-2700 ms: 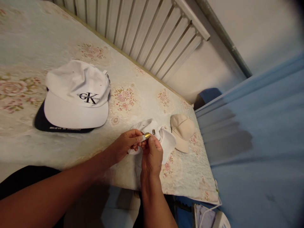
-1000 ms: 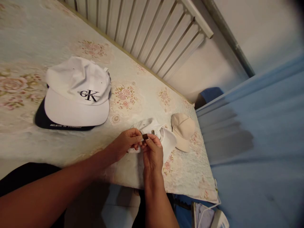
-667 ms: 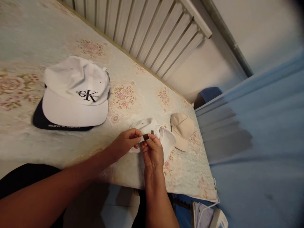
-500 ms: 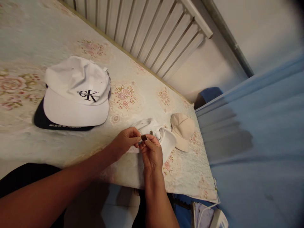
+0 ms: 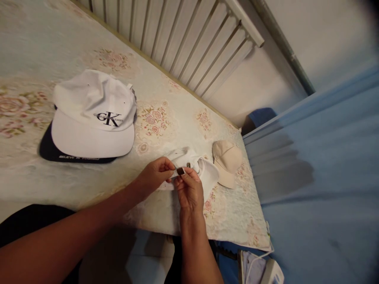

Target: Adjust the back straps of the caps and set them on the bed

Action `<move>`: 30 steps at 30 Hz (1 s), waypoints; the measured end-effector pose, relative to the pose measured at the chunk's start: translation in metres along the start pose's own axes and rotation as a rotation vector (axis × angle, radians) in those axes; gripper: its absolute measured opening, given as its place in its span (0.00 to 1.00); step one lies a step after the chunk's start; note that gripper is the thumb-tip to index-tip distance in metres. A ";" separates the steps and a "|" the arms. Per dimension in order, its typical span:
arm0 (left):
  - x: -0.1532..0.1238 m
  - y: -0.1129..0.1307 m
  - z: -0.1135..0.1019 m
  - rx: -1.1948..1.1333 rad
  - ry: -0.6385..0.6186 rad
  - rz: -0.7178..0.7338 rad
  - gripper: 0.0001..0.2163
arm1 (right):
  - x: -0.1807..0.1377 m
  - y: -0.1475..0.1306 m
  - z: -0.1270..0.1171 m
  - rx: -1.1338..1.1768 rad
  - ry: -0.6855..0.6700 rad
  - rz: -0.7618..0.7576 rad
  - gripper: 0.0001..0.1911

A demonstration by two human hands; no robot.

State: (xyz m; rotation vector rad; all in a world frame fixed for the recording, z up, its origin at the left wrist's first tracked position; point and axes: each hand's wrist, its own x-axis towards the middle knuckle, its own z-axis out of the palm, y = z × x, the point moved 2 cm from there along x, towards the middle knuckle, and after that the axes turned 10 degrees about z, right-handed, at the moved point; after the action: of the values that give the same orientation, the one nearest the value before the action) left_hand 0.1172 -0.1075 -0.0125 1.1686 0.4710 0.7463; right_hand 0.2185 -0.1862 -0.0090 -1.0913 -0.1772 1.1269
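we get dim, slightly warm light on the floral cover (image 5: 183,122); beyond its right edge a grey shadow (image 5: 291,167) marks the blue curtain (image 5: 331,185), and below its near edge we see deep gloom. wide-angle distortion stretches the margins; small lettering (image 5: 79,158) looks soft to us.

The person's left arm (image 5: 89,221) slants across the near edge of the table (image 5: 183,122); the right arm (image 5: 194,240) reaches almost straight in. Left hand (image 5: 155,175) and right hand (image 5: 190,189) nearly meet, thumbs pressed against curled fingers.

Two hands (image 5: 191,187), four caps (image 5: 226,161), one curtain (image 5: 325,197).
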 end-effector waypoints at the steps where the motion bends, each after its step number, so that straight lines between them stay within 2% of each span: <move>1: 0.000 0.001 0.001 -0.012 0.001 -0.003 0.07 | 0.000 0.002 0.000 -0.004 -0.001 -0.002 0.08; 6: 0.000 0.002 0.002 -0.021 -0.018 0.017 0.07 | 0.001 0.009 0.002 0.009 -0.019 -0.019 0.09; 12: -0.002 -0.004 -0.003 0.183 -0.007 0.076 0.05 | -0.001 -0.002 -0.001 0.032 0.035 -0.041 0.10; 21: -0.001 -0.001 0.000 0.060 0.002 0.076 0.06 | -0.002 0.008 0.006 -0.032 -0.017 -0.013 0.06; 30: -0.005 0.005 -0.003 0.355 0.018 0.192 0.04 | -0.002 -0.001 0.002 0.021 -0.026 -0.032 0.07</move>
State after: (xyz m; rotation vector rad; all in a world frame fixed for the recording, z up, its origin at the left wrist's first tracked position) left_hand 0.1102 -0.1081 -0.0093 1.5559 0.5252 0.8613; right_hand 0.2169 -0.1868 -0.0064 -1.0524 -0.2027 1.1127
